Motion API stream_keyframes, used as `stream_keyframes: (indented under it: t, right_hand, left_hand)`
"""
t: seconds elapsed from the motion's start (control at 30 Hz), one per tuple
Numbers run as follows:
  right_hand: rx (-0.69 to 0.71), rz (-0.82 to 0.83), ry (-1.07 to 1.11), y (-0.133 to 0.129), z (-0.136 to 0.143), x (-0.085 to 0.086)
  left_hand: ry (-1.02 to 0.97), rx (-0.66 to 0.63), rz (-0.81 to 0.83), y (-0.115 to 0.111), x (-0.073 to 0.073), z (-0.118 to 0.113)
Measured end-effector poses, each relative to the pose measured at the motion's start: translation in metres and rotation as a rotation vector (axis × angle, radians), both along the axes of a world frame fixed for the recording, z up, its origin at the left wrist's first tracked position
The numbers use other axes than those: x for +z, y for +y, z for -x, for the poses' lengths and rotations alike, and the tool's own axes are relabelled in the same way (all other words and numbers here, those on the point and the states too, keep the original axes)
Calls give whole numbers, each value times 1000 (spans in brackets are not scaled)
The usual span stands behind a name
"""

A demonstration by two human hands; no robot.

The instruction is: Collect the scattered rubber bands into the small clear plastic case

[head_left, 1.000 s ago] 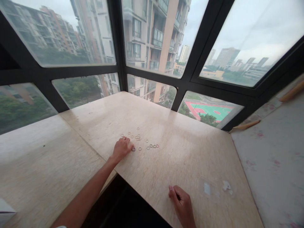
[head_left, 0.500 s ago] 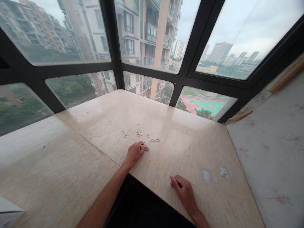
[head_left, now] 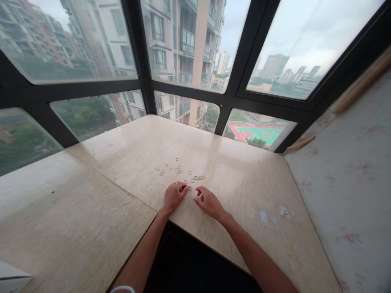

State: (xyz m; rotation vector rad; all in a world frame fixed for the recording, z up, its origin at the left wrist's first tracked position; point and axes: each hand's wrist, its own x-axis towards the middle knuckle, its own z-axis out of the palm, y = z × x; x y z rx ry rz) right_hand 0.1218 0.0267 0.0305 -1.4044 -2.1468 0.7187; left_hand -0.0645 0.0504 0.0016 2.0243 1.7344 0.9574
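My left hand point(head_left: 176, 197) rests on the stone-look counter, its thumb and index finger pinched on a small ring point(head_left: 189, 188) that juts out past the fingertips. A ring band sits on one of its fingers. Close by on the right, my right hand point(head_left: 209, 202) has its fingers curved and a gap between thumb and forefinger. Nothing shows between them. Just beyond the hands lie several thin loose rings point(head_left: 177, 170), scattered flat. A short row of rings point(head_left: 199, 178) lies nearer the right hand, some greenish and one reddish.
On the right of the counter point(head_left: 244, 175) are a clear plastic bag with a white label point(head_left: 263, 217) and some small white pieces point(head_left: 284, 211). A white box corner point(head_left: 14, 276) stands at lower left. Dark-framed windows border the back; a flowered wall point(head_left: 345, 195) bounds the right.
My right hand has moved forward and left from the counter's front edge to beside my left hand, its fingers loosening. My left hand keeps its pinch. The view has shifted slightly.
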Motion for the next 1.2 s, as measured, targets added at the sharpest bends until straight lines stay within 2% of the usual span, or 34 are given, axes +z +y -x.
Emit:
stream_keyframes:
  t: [0.2, 0.3, 0.4, 0.53, 0.7, 0.87, 1.03, 1.2]
  right_hand:
    - [5, -51, -142, 39, 30, -6]
    - [41, -53, -207, 46, 33, -5]
    - [75, -51, -248, 47, 29, -6]
    - [96, -50, -247, 44, 20, -8]
    - [130, -46, -149, 41, 12, -8]
    - [105, -31, 3, 49, 15, -7]
    - [17, 50, 125, 81, 28, -5]
    - [-58, 145, 166, 126, 50, 3]
  left_hand:
    - [-351, 102, -6, 2, -2, 4]
    - [-507, 203, -70, 1, -1, 6]
    - [-582, 316, -77, 4, 0, 9]
    - [-558, 368, 26, 18, 4, 21]
    - [-530, 372, 123, 36, 9, 39]
    - [-512, 420, 77, 35, 0, 39]
    - [-469, 480, -10, 30, -10, 36]
    - [-402, 499, -45, 30, -9, 36]
